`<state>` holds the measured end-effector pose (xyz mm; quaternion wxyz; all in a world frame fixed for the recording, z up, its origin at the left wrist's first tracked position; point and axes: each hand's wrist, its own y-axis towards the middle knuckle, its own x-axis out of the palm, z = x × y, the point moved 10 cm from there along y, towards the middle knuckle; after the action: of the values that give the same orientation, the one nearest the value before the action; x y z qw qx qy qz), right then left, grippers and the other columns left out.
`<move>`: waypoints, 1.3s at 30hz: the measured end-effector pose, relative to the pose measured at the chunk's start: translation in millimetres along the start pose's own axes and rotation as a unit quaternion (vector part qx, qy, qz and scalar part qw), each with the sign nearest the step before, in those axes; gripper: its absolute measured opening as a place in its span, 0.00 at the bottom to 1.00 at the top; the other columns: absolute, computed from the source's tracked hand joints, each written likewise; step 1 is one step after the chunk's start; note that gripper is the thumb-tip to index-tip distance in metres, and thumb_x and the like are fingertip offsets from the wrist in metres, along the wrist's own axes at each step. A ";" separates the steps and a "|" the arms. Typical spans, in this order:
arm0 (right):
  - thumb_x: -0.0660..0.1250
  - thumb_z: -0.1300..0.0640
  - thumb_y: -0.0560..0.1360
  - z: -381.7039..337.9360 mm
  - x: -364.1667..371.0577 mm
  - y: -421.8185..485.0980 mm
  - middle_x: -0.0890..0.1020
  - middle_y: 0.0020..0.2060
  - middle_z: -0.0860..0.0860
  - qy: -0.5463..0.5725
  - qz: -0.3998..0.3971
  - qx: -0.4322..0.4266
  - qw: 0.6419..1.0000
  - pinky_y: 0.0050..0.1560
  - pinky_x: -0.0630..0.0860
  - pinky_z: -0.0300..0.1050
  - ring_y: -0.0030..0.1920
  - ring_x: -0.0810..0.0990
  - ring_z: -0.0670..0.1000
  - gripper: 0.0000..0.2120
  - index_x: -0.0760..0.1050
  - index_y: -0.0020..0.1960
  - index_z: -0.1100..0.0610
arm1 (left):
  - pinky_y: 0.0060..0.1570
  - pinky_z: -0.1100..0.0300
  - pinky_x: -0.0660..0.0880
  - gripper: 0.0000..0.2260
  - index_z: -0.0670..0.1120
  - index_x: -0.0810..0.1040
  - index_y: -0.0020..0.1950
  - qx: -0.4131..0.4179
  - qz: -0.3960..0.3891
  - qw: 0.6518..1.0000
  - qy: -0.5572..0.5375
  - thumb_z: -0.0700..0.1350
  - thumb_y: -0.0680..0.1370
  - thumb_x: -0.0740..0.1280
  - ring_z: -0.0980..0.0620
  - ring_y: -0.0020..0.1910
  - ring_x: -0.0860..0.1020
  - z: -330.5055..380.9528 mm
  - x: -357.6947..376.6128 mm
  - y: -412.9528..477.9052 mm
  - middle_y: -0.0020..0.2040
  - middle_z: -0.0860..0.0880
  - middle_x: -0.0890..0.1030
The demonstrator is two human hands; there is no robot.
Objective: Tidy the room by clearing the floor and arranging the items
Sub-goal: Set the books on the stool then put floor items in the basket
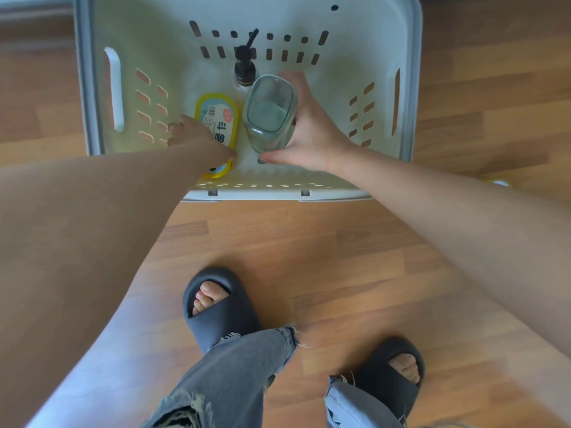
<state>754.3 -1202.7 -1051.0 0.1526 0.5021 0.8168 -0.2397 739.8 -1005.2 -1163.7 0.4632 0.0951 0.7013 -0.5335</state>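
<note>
A pale slotted laundry basket [383,41] stands on the wooden floor in front of me. Inside it my right hand [312,134] grips a clear container with a grey-green lid [270,111], fingers and thumb curled round its sides. To its left lies a yellow-rimmed package with a printed label [217,117]. My left hand [197,135] reaches in over that package's near end and rests on it; how its fingers lie is hard to tell. A clear pump bottle with a black pump head [244,69] stands behind both.
The basket has handle slots in its left wall [114,88] and right wall [395,100]. Wooden floor [340,248] lies bare between the basket and my feet in dark slides [216,307]. A small white thing [499,183] peeks out beside my right arm.
</note>
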 end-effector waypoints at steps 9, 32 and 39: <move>0.82 0.51 0.58 0.1 1.1 -0.8 0.68 0.60 0.49 -0.003 0.010 -0.007 1.000 0.62 0.73 0.50 0.63 0.70 0.52 0.44 0.57 0.63 0.51 | 0.59 0.46 0.69 0.53 0.39 0.56 0.72 -0.012 0.002 1.000 0.004 0.64 0.59 0.76 0.41 0.67 0.66 -3.3 3.9 6.5 0.67 0.39 0.63; 0.73 0.67 0.69 -17.4 -33.9 -43.1 0.63 0.74 0.54 -0.132 -0.116 0.189 0.966 0.63 0.72 0.43 0.68 0.70 0.55 0.45 0.52 0.78 0.53 | 0.60 0.42 0.70 0.28 0.40 0.64 0.70 0.179 0.020 0.983 0.023 0.48 0.75 0.69 0.37 0.66 0.67 30.0 -95.9 -99.3 0.66 0.38 0.68; 0.68 0.65 0.73 -61.9 -85.6 -68.8 0.67 0.71 0.55 -0.171 -0.089 0.201 0.960 0.64 0.70 0.46 0.68 0.70 0.55 0.37 0.55 0.77 0.57 | 0.53 0.44 0.71 0.25 0.43 0.65 0.70 0.280 0.050 0.947 0.150 0.46 0.75 0.66 0.37 0.62 0.72 62.8 -148.8 -177.5 0.64 0.40 0.71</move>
<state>730.7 -1259.1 -940.8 0.1636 0.3996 0.7547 -0.4939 745.1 -1077.3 -934.9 0.3335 0.3353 0.5791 -0.6640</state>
